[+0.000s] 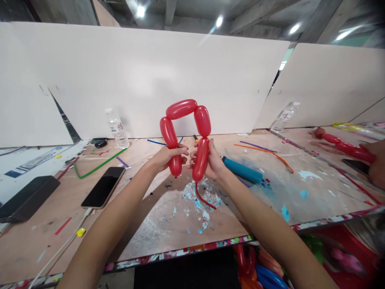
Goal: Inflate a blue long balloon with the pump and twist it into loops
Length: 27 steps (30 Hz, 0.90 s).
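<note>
A red modelling balloon (181,109), twisted into several linked segments, is held up above the table in an arch. My left hand (168,157) is closed round its left leg near the bottom twist. Round the right leg's lowest segment, just under a twist, my right hand (213,162) is wrapped. A thin uninflated red tail hangs from that segment towards the table. To the right of my right hand lies a blue balloon pump (243,170). Both lower ends of the arch hang apart from each other.
On the left are a phone (104,187) on a cable, a black box (28,198) and a bent green balloon (99,167). Water bottles (118,129) stand by the white partition (144,76). At far right, another person's hand (378,160) is beside a red twisted balloon (345,147).
</note>
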Each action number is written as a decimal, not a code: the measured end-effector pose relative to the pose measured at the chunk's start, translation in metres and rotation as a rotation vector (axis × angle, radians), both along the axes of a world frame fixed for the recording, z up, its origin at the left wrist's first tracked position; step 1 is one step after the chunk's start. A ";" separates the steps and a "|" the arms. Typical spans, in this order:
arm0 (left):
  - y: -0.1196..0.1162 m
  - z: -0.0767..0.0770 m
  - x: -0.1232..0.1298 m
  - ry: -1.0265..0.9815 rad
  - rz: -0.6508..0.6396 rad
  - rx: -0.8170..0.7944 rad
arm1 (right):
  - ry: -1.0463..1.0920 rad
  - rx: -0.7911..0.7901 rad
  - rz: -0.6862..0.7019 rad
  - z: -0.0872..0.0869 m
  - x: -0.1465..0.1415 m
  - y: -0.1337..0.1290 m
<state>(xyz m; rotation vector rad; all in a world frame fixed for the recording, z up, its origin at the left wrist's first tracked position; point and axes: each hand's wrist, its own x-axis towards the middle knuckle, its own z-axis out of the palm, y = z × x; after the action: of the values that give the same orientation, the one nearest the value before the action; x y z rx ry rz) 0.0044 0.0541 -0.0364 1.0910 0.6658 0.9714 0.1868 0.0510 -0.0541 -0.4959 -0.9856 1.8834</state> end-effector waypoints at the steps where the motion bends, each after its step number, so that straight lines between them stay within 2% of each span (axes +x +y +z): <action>1: 0.001 0.000 -0.001 -0.002 0.024 -0.024 | -0.020 0.011 0.019 0.000 0.001 0.000; 7: 0.004 -0.002 -0.005 -0.017 -0.015 -0.096 | -0.011 -0.005 0.210 -0.001 0.009 0.001; 9: 0.003 -0.001 -0.004 -0.035 -0.028 -0.086 | -0.046 0.018 0.181 -0.001 0.008 0.000; 12: 0.003 0.001 -0.004 -0.048 -0.026 -0.048 | -0.159 0.146 0.096 -0.003 0.004 -0.001; 14: 0.003 0.003 -0.004 -0.050 -0.003 -0.023 | -0.242 0.221 0.056 -0.005 0.001 -0.001; 18: 0.004 0.005 -0.007 -0.063 0.059 0.024 | -0.399 0.264 -0.013 -0.010 -0.002 -0.001; 23: 0.000 0.007 -0.004 -0.114 0.015 0.024 | -0.454 0.229 -0.063 -0.017 -0.009 -0.006; 27: -0.006 0.008 0.002 -0.146 -0.125 -0.020 | -0.398 0.159 -0.066 -0.021 -0.015 -0.008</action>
<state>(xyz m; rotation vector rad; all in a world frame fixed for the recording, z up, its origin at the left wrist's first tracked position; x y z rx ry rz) 0.0060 0.0482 -0.0280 1.0212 0.4812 0.9248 0.1714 0.0429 -0.0755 -0.8163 -1.3487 1.6633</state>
